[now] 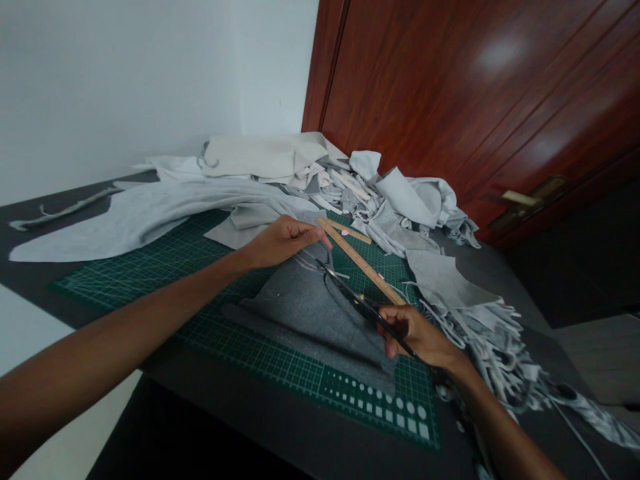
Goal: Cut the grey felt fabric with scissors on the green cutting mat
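Note:
A dark grey piece of fabric [305, 300] lies over the green cutting mat [280, 367]. My left hand [293, 239] pinches its far edge between thumb and fingers, lifting it a little. In my right hand [415, 337] is a pair of black-handled scissors [350, 293], with the fingers wrapped round the handles. The blade tips point up and left and touch the fabric's edge just below my left hand. A thin strip of cloth hangs close by the blades. Beyond the scissors, a wooden ruler [363, 263] lies slanted on the mat.
Pale fabric [150, 207] spreads over the table's left and back. Heaped scraps [345, 187] lie near the wooden door [450, 87]. Cut strips [500, 360] pile up at the right. A second wooden strip [353, 231] and pink bits lie by the ruler. The dark table's front edge is close.

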A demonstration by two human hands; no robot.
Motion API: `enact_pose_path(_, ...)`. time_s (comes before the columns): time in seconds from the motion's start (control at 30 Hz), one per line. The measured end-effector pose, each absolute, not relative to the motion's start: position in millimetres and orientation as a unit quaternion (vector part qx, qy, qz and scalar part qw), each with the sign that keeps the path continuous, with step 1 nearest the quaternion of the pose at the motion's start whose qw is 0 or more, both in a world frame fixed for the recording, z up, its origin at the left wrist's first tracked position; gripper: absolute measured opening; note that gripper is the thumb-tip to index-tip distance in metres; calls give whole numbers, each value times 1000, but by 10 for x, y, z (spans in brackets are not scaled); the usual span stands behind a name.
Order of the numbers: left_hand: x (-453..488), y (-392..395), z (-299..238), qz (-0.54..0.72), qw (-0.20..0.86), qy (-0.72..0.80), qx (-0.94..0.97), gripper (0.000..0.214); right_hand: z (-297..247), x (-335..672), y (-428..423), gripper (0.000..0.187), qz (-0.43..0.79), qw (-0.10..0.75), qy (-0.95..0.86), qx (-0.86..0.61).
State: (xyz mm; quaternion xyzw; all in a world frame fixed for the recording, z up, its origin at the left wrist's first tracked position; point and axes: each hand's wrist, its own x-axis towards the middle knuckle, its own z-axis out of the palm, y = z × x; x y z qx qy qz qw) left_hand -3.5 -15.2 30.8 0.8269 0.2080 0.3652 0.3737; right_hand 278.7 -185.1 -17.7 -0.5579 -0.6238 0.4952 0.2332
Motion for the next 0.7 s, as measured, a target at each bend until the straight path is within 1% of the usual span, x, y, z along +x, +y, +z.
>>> enact_pose_path(0.3,13,-220,197,293,382,222,848,50,-194,2822,-1867,39,509,223,-627,-546)
enact_pose_path(0.53,74,-265,145,291,426,220,828,47,-180,2812,-1868,40,504,217,-629,-551)
enact_pose_path(0.7,79,-276,144,310,429,213,821,44,-195,2819,-1865,41,499,216,-634,-550)
